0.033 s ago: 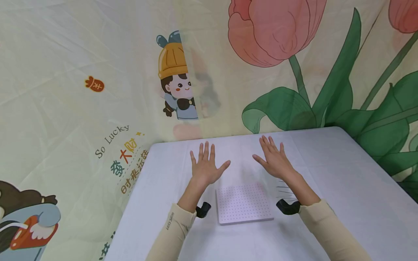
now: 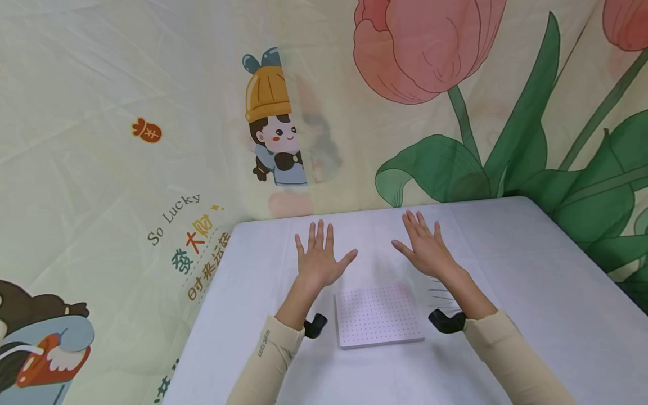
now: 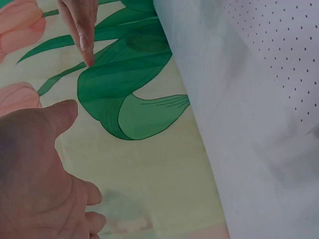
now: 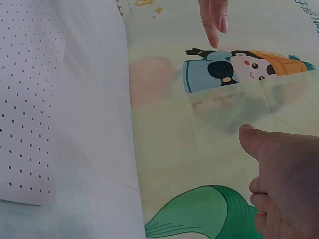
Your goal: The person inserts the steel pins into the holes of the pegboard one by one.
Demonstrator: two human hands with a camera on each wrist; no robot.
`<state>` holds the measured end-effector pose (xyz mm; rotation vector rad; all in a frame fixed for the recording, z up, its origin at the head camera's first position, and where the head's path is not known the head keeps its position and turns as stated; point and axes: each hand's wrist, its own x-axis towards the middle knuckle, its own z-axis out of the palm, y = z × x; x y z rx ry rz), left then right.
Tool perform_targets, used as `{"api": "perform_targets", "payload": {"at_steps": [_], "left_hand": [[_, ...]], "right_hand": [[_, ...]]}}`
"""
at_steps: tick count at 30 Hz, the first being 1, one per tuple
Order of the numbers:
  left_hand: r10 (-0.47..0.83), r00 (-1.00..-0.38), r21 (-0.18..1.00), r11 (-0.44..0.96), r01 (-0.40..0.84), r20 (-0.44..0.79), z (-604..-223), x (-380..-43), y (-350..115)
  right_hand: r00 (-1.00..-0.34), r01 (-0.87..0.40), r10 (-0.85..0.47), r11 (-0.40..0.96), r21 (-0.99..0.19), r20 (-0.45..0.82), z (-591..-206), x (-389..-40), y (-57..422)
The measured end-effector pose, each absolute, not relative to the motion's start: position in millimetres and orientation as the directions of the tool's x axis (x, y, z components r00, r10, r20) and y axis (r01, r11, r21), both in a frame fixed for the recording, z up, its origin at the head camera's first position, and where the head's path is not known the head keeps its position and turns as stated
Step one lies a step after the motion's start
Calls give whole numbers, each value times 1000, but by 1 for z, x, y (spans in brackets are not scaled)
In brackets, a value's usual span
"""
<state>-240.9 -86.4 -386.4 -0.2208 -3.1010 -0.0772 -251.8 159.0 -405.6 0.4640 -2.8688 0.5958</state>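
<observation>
Both hands are raised over the far half of the table with fingers straight and spread, holding nothing. The left hand (image 2: 320,259) is up and to the left of a flat white board (image 2: 377,315) dotted with a grid of small holes. On the other side, the right hand (image 2: 427,247) is beyond the board's far right corner, thumb toward the left hand. Several thin dark rods (image 2: 441,290) lie side by side to the right of the board, partly hidden by the right forearm. In the right wrist view the dotted board (image 4: 25,109) fills the left edge.
A white cloth covers the table (image 2: 506,253), whose far edge meets a printed curtain (image 2: 334,67) with tulips and cartoon figures. Black wrist devices stick out from both sleeves, the left one (image 2: 316,325) near the board's left edge, the right one (image 2: 446,322) to its right.
</observation>
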Motion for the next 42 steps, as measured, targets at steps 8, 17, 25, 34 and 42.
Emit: {"api": "perform_targets", "payload": {"at_steps": [8,17,25,34,42], "left_hand": [[143,-990,62,988,143,10,-392,-236,-88],[168,-984,357,917,177,55,-403,-226,-96],[-8,-1000,856,516,18,26,-461,-202,-104],[-89,-993,991,108,-83,-73,-516,-193,-111],[-25,-998,992,104,-66,-64,-538,-193,-108]], "right_hand": [[-941,-333,-267,846,-417,211,-410,-246,162],[-917,-395,-276,730,-557,288,-406,-235,170],[-913,-377,-110,595,-709,394,-503,-231,228],[-960,-202,26,618,-760,277,-543,-182,251],[-986,-123,9,642,-757,167,-535,-147,247]]}}
